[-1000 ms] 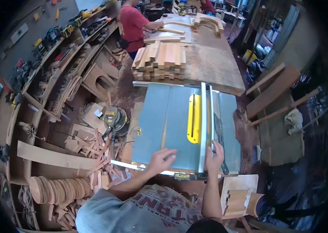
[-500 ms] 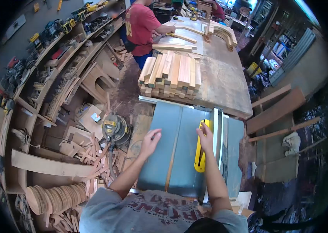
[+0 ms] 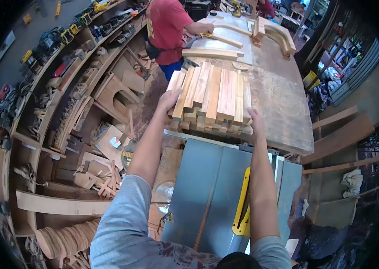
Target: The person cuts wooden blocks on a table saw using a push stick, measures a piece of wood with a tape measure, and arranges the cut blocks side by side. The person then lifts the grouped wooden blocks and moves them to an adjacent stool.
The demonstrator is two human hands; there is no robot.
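Both arms reach over the blue-grey saw table (image 3: 194, 179) to a stack of wooden blocks (image 3: 214, 94) on the workbench. My left hand (image 3: 169, 99) is against the left side of the top layer, its fingers partly hidden by the wood. At the right end of that layer is my right hand (image 3: 254, 117), its fingers extended along the last block. The top blocks lie side by side between my two hands. A yellow insert plate (image 3: 242, 206) lies in the saw table, partly beside my right forearm.
A person in a red shirt (image 3: 167, 27) stands at the left of the workbench (image 3: 283, 103). Curved wooden pieces (image 3: 279, 38) rest farther back. Tool shelves (image 3: 70, 74) line the left; boards (image 3: 342, 139) lean at the right.
Both hands have moved forward from over the saw table to the two sides of the wooden stack. The view has shifted, with the stack now nearer.
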